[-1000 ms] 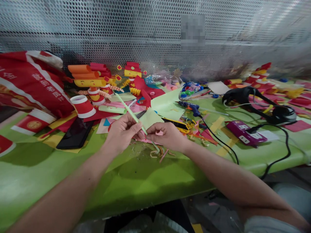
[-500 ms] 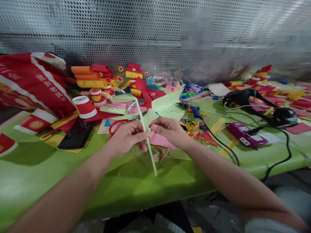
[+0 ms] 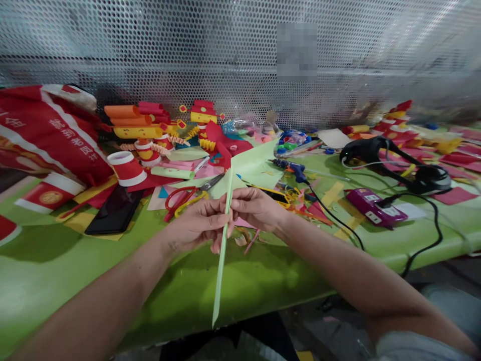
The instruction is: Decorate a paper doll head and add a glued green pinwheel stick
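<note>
A narrow pale green paper strip (image 3: 221, 265) slants between my hands, its lower end hanging over the table's front edge. My left hand (image 3: 201, 220) pinches it near the middle between thumb and fingers. From the other side my right hand (image 3: 257, 206) closes on the same strip, fingertips against those of my left. Behind my hands lie a pair of scissors (image 3: 182, 200) with red and yellow handles and a sheet of pale green paper (image 3: 259, 163). Parts of both hands' fingers are hidden behind the strip and each other.
To the left are a black phone (image 3: 113, 209), red paper cups (image 3: 127, 168) and paper figures (image 3: 137, 132). A blue glue gun (image 3: 296, 171), a purple power strip (image 3: 376, 208) and a black headset (image 3: 394, 163) lie to the right, with cords. Paper scraps surround them; a perforated metal panel (image 3: 225, 55) stands behind.
The paper strip has swung, its lower end coming nearer and leftward, its upper end moving right. My right hand has come in against my left and now grips the strip too.
</note>
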The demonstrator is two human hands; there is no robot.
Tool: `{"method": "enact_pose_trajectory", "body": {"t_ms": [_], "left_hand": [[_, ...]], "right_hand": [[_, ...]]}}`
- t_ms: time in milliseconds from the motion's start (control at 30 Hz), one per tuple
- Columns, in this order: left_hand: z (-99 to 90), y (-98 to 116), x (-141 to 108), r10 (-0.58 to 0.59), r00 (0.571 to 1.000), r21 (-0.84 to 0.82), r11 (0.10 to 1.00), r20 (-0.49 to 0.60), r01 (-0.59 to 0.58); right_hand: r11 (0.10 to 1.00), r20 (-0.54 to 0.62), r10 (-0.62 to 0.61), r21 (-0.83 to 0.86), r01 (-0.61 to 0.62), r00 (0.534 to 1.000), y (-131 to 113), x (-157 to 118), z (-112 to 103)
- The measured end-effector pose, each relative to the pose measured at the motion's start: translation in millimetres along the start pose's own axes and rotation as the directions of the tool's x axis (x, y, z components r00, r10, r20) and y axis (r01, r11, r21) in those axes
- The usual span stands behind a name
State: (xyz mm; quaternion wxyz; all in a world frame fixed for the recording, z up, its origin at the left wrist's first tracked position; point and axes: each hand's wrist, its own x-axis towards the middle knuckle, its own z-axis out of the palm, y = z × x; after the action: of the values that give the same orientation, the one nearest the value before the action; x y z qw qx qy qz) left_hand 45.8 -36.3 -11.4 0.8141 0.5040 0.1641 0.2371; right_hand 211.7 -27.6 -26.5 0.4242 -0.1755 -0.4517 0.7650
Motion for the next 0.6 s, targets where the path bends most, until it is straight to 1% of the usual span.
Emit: {"method": "enact_pose_trajectory", "body": {"t_ms": [100,200,467,600], "left_hand": [[-0.2,-1.8,0.0,-0.016,1.0,-0.015,1.0,0.019,0.016],[-0.1,-2.3,-0.2,-0.022,1.0,-0.005,1.0,0.013,0.022],[-2.4,-3.3,1.4,-0.034,0.999,0.012,0.999,-0.012,0.034],[-2.1,-3.2,0.8,-0.035,0.999,0.012,0.999,-0.025,0.035]], "right_hand": [[1.0,-0.031,0.017,0.0,-0.017,0.999,0.3,-0.3,-1.6],[1.0,-0.041,0.02,-0.005,-0.02,0.999,-0.5,-1.3,-1.2],[0.998,-0.094,-0.051,-0.026,0.049,0.994,-0.4,-2.2,4.1],[0.996,-0.099,-0.076,-0.048,0.071,0.992,-0.6,-1.7,3.3]]}}
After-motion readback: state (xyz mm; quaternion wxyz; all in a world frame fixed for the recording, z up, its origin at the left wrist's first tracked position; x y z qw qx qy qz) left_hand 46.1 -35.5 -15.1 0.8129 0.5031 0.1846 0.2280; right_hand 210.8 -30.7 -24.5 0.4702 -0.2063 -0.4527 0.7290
